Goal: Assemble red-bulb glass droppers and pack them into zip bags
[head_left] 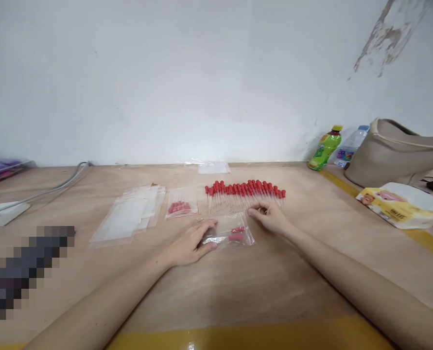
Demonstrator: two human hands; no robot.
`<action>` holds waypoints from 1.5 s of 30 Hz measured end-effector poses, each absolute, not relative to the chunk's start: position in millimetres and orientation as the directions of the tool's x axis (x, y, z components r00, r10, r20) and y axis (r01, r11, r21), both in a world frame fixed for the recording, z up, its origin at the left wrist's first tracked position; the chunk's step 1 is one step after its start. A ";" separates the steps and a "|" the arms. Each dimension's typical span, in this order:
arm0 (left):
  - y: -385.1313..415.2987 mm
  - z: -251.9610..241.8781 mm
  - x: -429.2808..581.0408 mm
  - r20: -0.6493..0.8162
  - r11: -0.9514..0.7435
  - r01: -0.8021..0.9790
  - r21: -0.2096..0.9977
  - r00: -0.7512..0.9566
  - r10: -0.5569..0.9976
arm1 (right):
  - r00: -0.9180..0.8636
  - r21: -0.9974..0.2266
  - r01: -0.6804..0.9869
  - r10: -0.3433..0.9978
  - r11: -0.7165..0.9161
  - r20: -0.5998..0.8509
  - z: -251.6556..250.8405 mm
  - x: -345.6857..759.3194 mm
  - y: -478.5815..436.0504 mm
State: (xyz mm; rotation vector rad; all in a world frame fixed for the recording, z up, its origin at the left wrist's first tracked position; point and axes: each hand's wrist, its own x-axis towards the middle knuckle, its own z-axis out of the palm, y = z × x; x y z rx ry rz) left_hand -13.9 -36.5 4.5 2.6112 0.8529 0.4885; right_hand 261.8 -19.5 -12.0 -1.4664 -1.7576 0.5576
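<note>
A small clear zip bag [223,226] lies flat in front of me, with two red rubber bulbs [235,237] inside it. My left hand [192,243] rests at the bag's left edge, thumb and fingers spread apart. On the bag's other side, my right hand [270,218] has its fingers curled together by the upper right corner; what they hold, if anything, is hidden. Just beyond it lies a row of thin clear droppers [243,199] with red bulb tops pointing to the wall. Another zip bag [181,194] with several red bulbs sits left of the row.
Flat clear bags [129,214] are fanned out on the left, and another bag [214,167] lies by the wall. To the right stand a green bottle [325,148], a clear bottle [351,146], a beige bag [394,150] and a yellow tissue pack [394,206]. A cable [52,187] runs at left.
</note>
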 end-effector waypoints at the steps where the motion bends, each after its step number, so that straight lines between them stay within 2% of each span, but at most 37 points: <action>1: -36.5 4.1 -14.0 0.216 -0.753 0.488 0.441 0.757 0.617 | -0.006 -0.701 0.675 0.953 0.227 0.303 -8.5 262.5 -13.3; 3: -36.8 4.1 -13.8 0.211 -0.743 0.483 0.464 0.755 0.621 | 0.012 -0.616 0.755 0.933 0.227 0.359 -0.4 258.2 -0.3; 6: -37.6 5.6 -13.3 0.199 -0.732 0.483 0.481 0.753 0.627 | 0.008 -0.499 0.847 0.934 0.184 0.357 11.5 239.3 17.6; 9: -38.2 6.5 -13.3 0.200 -0.731 0.479 0.485 0.753 0.626 | 0.111 -0.363 0.932 0.956 -0.006 0.271 17.9 217.9 32.4; 12: -38.2 6.4 -13.9 0.204 -0.741 0.471 0.479 0.761 0.616 | 0.206 -0.350 0.927 0.963 -0.137 0.170 16.9 205.8 44.7; 18: -37.1 5.4 -14.8 0.208 -0.756 0.474 0.451 0.768 0.606 | 0.252 -0.427 0.886 0.961 -0.181 0.116 13.5 204.0 57.4; 25: -36.6 4.7 -15.5 0.196 -0.776 0.494 0.392 0.780 0.595 | 0.171 -0.619 0.785 0.962 -0.002 0.214 18.8 241.4 27.1; 26: -36.6 5.0 -15.6 0.194 -0.777 0.496 0.389 0.780 0.595 | 0.176 -0.673 0.738 0.954 0.036 0.244 15.5 248.0 19.1; 28: -36.6 5.7 -15.6 0.196 -0.775 0.499 0.388 0.777 0.598 | 0.194 -0.884 0.440 0.945 0.157 0.265 5.8 257.3 3.0; 29: -36.7 6.1 -15.6 0.195 -0.773 0.501 0.389 0.776 0.600 | 0.198 -0.938 0.294 0.949 0.180 0.245 0.2 259.4 -4.5; 32: -36.9 7.5 -15.2 0.186 -0.768 0.509 0.389 0.773 0.607 | 0.199 -0.981 0.048 0.960 0.190 0.196 -14.0 255.3 -21.3; 35: -36.9 8.1 -14.7 0.187 -0.769 0.511 0.385 0.772 0.607 | 0.222 -0.983 -0.081 0.965 0.162 0.141 -20.0 243.1 -29.4; 38: -37.0 7.1 -14.6 0.190 -0.766 0.510 0.392 0.770 0.609 | 0.167 -0.975 -0.206 0.985 0.079 0.045 -21.5 235.5 -33.6; 41: -36.9 5.7 -15.0 0.191 -0.761 0.506 0.406 0.768 0.612 | 0.126 -0.975 -0.210 0.991 0.073 0.047 -23.4 239.6 -37.1; 45: -36.7 5.9 -15.5 0.200 -0.767 0.500 0.401 0.769 0.607 | -0.082 -0.996 0.049 0.994 0.072 0.068 -23.6 253.2 -39.1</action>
